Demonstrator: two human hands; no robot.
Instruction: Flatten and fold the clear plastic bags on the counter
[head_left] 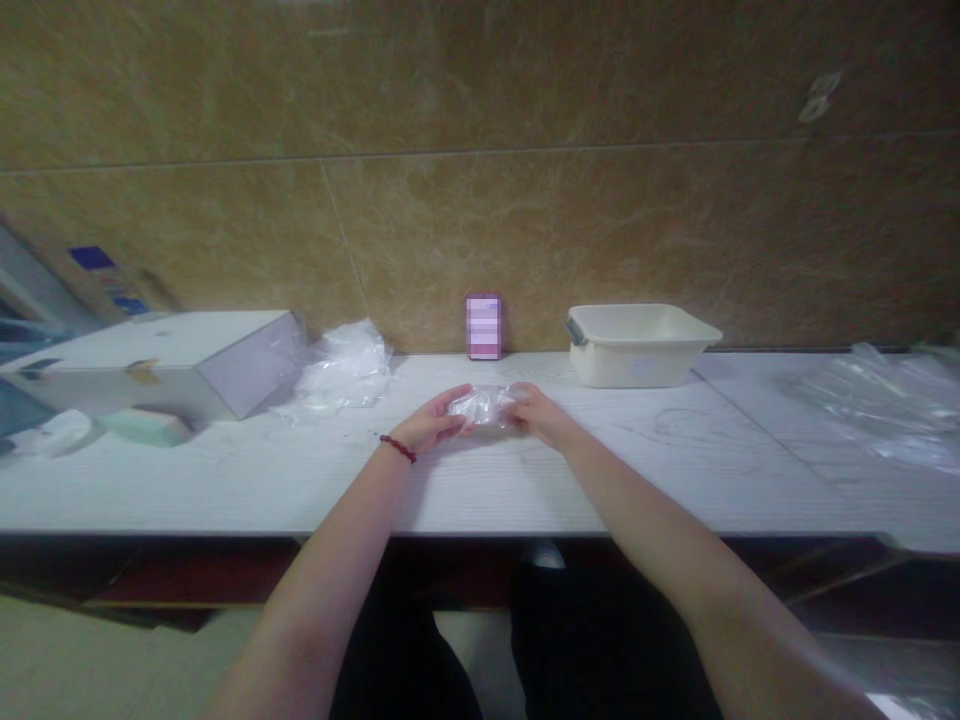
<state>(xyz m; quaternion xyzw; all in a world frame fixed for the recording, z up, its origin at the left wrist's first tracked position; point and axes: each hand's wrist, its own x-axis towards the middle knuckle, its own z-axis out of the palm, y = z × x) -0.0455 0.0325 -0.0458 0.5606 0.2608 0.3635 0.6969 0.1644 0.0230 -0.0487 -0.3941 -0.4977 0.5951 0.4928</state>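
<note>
The left hand (431, 420), a dark red bracelet (397, 448) at its wrist, curves loosely around the near end of a small clear plastic bundle (486, 405); the right hand (538, 410) pinches the opposite end. The bundle sits between the 2 hands, over the middle of the white table (480, 490). It looks light, soft and slippery, apt to crinkle or slide; whether anything fragile is inside, I cannot tell. Its 2 ends seem the best places to hold, fingers spread so the film does not bunch.

Around it, from the left: a pale green block (148, 426) in front of a large white box (165, 350), then crumpled clear plastic (349, 365) beside the box. A phone-like device (484, 328) stands upright just behind the bundle, limiting reach toward the wall (450, 240). Further right are a cream bin (637, 360) and, well apart, loose clear sheets (892, 405). Nothing blocks the near side.
</note>
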